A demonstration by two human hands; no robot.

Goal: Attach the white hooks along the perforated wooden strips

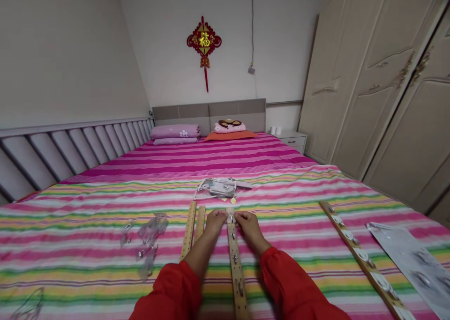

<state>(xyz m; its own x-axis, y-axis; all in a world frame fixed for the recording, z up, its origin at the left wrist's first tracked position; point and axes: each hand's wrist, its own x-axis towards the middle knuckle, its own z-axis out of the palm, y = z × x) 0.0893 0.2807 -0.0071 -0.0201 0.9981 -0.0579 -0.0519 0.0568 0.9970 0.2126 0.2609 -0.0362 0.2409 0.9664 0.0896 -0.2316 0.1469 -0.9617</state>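
Note:
A narrow wooden strip with drilled holes (pixel 234 259) lies lengthwise on the bed before me, with several small metal fittings (pixel 235 258) along it. At its far end both hands meet over a small, pale, shiny piece (pixel 230 217), too small to name. My left hand (pixel 215 220) pinches at its left side, fingertips closed. From the right, my right hand (pixel 249 226) is also closed in a pinch, its fingertips at the strip's edge. Left of the strip lie two more perforated wooden strips (pixel 189 228), the nearer one partly behind my left forearm.
Small clear plastic bags with metal parts (pixel 149 235) lie at left. Beyond my hands is a larger clear packet (pixel 220 187). At right are a wooden strip with white discs (pixel 362 254) and a plastic sheet packet (pixel 415 264). A thin wire tangle (pixel 30 306) sits front left.

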